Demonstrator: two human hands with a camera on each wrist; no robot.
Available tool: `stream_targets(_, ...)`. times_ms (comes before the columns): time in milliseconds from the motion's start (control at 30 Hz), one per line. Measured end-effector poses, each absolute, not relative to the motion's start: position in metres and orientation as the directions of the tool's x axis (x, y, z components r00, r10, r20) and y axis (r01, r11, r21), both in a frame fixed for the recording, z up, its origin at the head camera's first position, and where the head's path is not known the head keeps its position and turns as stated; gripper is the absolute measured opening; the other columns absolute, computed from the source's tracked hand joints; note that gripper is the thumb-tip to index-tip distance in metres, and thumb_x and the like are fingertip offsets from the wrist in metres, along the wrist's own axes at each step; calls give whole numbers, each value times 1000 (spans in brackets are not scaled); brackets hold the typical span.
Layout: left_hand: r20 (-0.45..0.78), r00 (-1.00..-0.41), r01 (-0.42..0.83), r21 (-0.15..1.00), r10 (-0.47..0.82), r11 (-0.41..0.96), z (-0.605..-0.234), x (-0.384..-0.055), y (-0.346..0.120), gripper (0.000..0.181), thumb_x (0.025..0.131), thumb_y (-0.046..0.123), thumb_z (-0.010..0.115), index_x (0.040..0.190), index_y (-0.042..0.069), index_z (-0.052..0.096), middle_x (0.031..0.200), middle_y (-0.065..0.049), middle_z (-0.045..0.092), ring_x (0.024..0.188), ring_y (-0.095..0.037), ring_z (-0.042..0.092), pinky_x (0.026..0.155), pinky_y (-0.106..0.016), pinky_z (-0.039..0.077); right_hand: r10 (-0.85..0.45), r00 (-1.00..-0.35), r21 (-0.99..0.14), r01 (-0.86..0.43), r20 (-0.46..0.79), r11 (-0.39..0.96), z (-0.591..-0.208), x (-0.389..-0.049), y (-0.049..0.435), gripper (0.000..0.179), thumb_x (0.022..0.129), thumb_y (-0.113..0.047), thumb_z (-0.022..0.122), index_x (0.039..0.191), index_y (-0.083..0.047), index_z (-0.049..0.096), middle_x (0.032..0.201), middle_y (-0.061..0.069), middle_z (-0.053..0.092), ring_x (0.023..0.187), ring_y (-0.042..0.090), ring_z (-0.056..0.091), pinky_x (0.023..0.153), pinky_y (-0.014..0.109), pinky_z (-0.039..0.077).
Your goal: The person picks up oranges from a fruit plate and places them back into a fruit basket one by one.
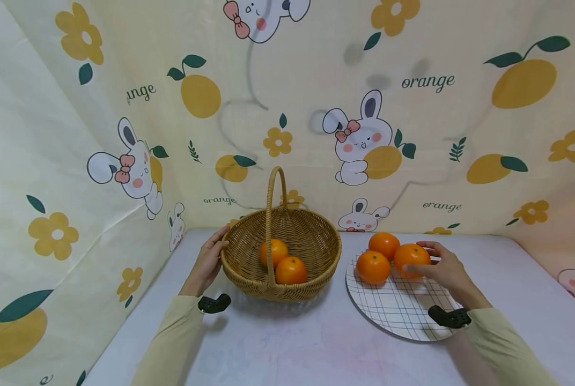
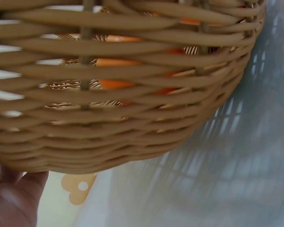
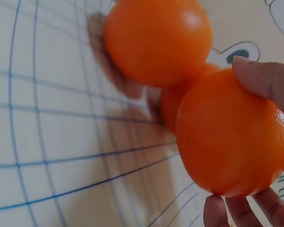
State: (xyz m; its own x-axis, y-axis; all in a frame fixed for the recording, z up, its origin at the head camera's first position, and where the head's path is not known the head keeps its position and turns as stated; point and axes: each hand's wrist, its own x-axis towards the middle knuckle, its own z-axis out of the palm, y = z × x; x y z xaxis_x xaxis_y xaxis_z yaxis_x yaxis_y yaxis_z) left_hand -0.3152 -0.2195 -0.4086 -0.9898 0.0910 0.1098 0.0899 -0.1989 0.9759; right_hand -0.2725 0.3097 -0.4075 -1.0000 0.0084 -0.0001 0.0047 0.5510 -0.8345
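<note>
A brown wicker basket [image 1: 316, 230] with a tall arched handle stands left of centre in the head view, with two oranges [image 1: 291, 270] inside. My left hand [image 1: 207, 264] grips its left rim; the left wrist view shows the fingers at the edge of the woven side [image 2: 109, 109]. On the right, a round white plate with a grid pattern [image 1: 389, 311] bears oranges. My right hand [image 1: 449, 273] holds one orange [image 3: 232, 137] between the thumb and the fingers. Two more oranges [image 1: 373, 267] sit beside it, one partly hidden behind it in the right wrist view.
Both things stand on a pale table [image 1: 287, 343]. A cloth backdrop [image 1: 287, 69] printed with rabbits, flowers and oranges rises behind the table and along its sides. A dark device is strapped to each wrist.
</note>
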Motion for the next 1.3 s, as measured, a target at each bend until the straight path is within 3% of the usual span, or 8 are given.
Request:
stream_targets(567,97,-991,80,980,87,-185,-407,-314,-218,53,102,4,37,153,5,25,159,-8,16,143,-26,19,112,-41,23,-37,-996,-837,-90,83,539,-356,-269,282,90,85,-43,73,150,-2,26,144,31,29,119,47,41,94,61,40)
stream_targets(1000,100,-991,83,980,84,-181,-408,-314,-219,52,103,4,36,154,5,25,159,-8,16,143,-25,18,112,-40,24,-129,-984,-858,-168,119,485,-317,-281,231,85,82,-41,77,148,-9,34,140,22,36,117,39,44,93,51,46)
stream_targets(1133,103,-992,87,979,79,-184,-408,-314,-218,52,102,3,36,153,4,25,159,-9,17,143,-25,19,112,-41,23,-162,-978,-859,-195,132,473,-308,-285,212,83,81,-41,77,148,-13,36,140,20,37,114,37,44,88,43,47)
stream_targets(1300,95,-993,80,980,74,-180,-408,-314,-217,53,102,3,37,153,4,25,159,-8,17,142,-25,20,112,-41,24,-193,-968,-842,-237,162,485,-301,-290,189,80,79,-44,78,145,-14,42,132,15,47,111,34,46,83,40,47)
